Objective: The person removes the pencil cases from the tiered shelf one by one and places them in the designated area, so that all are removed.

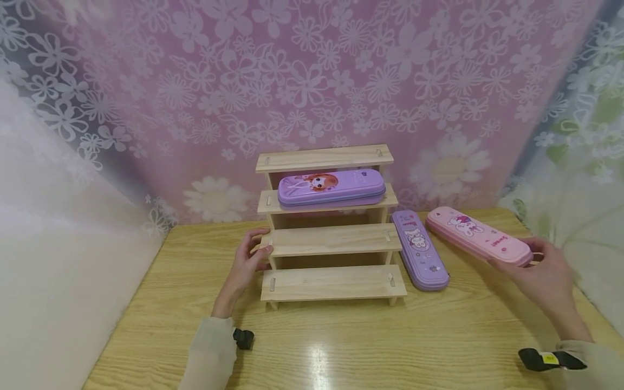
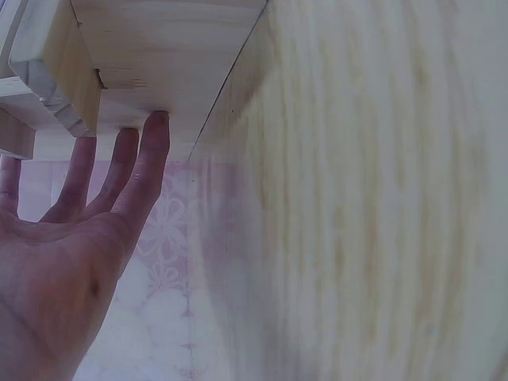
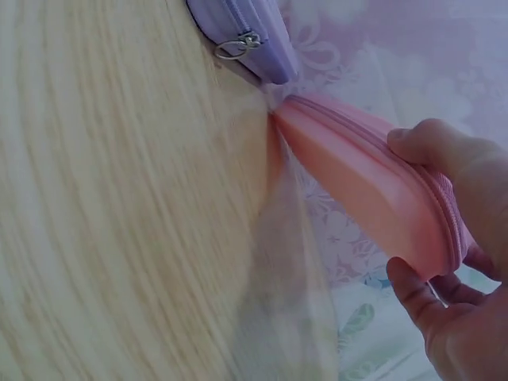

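A tiered wooden shelf (image 1: 336,283) stands on the table. My left hand (image 1: 247,254) grips its left end, thumb on a middle step's edge; in the left wrist view, fingertips (image 2: 157,121) touch its side. My right hand (image 1: 548,273) holds the near end of a pink pencil case (image 1: 480,235) with a bunny picture. That case is tilted, its near end raised off the table, as the right wrist view shows. A purple pencil case (image 1: 421,250) lies on the table between the shelf and the pink one. Another purple case (image 1: 331,187), with a girl picture, rests on the second step from the top.
The wooden table (image 1: 312,346) runs up to a pink flowered curtain (image 1: 312,81) behind the shelf. White curtain fabric (image 1: 63,260) hangs at the left, and more patterned fabric (image 1: 590,216) at the right, close to my right hand.
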### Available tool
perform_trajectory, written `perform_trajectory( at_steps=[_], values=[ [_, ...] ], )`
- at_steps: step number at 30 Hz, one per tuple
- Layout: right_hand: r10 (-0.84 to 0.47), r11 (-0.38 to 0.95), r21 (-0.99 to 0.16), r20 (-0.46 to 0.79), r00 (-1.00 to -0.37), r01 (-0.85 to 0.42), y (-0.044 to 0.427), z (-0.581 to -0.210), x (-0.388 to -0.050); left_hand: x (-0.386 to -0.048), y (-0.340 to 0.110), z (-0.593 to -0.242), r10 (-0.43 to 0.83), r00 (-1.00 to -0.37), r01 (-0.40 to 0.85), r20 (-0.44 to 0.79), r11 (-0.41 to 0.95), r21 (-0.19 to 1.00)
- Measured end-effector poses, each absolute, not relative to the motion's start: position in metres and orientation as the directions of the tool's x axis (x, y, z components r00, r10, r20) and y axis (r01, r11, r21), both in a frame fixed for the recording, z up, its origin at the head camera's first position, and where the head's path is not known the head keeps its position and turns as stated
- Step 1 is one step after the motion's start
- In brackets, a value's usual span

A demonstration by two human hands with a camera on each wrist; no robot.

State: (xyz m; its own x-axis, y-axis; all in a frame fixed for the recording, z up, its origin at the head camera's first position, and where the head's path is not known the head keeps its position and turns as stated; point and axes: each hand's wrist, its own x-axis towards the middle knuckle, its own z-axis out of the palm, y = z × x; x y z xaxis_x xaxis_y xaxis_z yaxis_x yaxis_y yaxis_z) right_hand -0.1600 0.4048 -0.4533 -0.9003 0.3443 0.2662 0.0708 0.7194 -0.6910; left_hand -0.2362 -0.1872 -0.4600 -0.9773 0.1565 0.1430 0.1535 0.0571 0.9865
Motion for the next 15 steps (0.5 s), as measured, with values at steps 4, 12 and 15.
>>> perform_trajectory(
  at_steps=[4, 12, 15],
  values=[
    [0.335, 0.733, -0.678, 0.294, -0.895, 0.051, 0.4044, -0.4607, -0.1628, -0.2371, -0.1868, -0.4613, 0.152, -0.979, 0.148, 0.139, 0.055, 0.987],
    [0.226, 0.701, -0.713, 0.231, -0.946, -0.007, 0.4042, -0.4643, -0.1613, -0.2369, -0.1869, -0.4616, 0.145, -0.98, 0.143, 0.135, 0.051, 0.988],
    [0.196, 0.678, -0.735, 0.195, -0.961, -0.011, 0.4038, -0.4649, -0.1576, -0.2379, -0.1867, -0.463, 0.144, -0.98, 0.143, 0.134, 0.053, 0.988]
  ],
)
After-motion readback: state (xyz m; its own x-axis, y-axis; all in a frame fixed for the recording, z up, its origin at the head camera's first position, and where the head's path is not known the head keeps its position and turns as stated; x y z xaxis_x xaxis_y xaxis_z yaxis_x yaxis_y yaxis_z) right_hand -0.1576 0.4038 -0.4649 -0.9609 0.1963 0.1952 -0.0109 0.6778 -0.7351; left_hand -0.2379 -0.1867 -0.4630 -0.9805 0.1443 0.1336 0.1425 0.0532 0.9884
